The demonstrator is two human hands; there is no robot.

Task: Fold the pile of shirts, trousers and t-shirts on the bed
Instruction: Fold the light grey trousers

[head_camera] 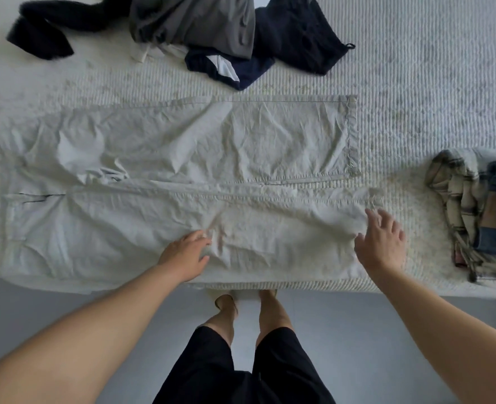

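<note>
Pile: dark and grey clothes (211, 33) heaped at the bed's (430, 83) far edge.
Stack: folded plaid and denim items (474, 211) at the right edge.
Trousers: pale trousers (182, 158) spread flat along the near edge, waist to the left.
Left hand: left hand (187, 252) rests flat on the near trouser leg, fingers relaxed.
Right hand: right hand (382, 243) spread and loose at that leg's hem, grasping nothing.

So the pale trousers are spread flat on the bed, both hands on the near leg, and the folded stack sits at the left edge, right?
Not quite. The head view shows the folded stack at the right edge; pale trousers, left hand and right hand are as said.
</note>
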